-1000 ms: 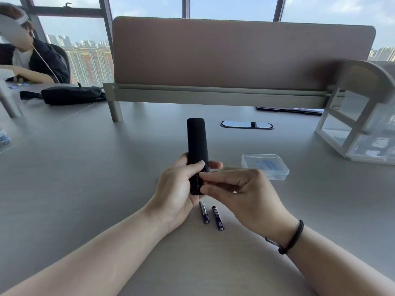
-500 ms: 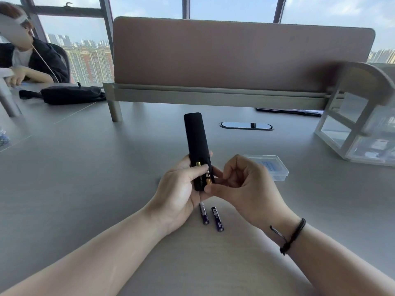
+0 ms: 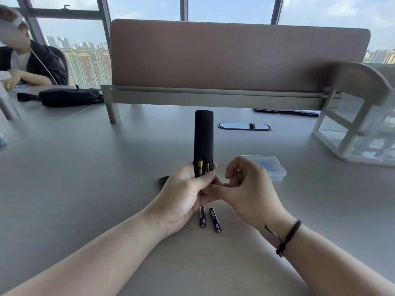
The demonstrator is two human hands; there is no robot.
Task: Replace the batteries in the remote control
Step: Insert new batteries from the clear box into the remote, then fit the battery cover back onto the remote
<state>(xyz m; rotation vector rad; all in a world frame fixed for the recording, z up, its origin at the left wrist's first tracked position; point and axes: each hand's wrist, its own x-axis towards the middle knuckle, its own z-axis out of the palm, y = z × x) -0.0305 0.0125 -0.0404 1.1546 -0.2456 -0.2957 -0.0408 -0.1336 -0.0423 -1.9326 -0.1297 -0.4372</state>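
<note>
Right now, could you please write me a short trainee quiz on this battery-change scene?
1. True or false: the remote control lies flat on the table.
2. How many loose batteries lie on the table near the wrists?
3. Which is shut on the remote: A) left hand B) right hand C) both?

Key: 1. False; it is held upright, battery bay open, with a gold-topped battery inside. 2. Two. 3. A; only the right hand's fingers are at its lower end.

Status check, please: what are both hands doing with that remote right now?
Left hand grips black remote, compartment open, gold-tipped batteries inside. Right hand empty at its base. Two purple batteries on table. Nothing blocking.
</note>
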